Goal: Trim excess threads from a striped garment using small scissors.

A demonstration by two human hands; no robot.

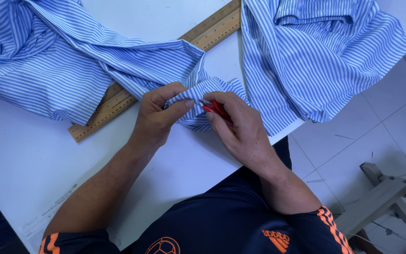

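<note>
A blue-and-white striped garment (62, 66) lies spread across the white table (24, 155), part of it hanging over the right edge. My left hand (158, 115) pinches a folded edge of the striped cloth (207, 89) between thumb and fingers. My right hand (240, 127) grips small red snips (214, 109), their metal tips touching the cloth right beside my left thumb. Most of the snips are hidden inside my fingers.
A long wooden ruler (118, 101) lies diagonally under the cloth, from near the left front to the top centre. To the right of the table are white floor tiles (381, 127) and a grey wooden stand (386, 193).
</note>
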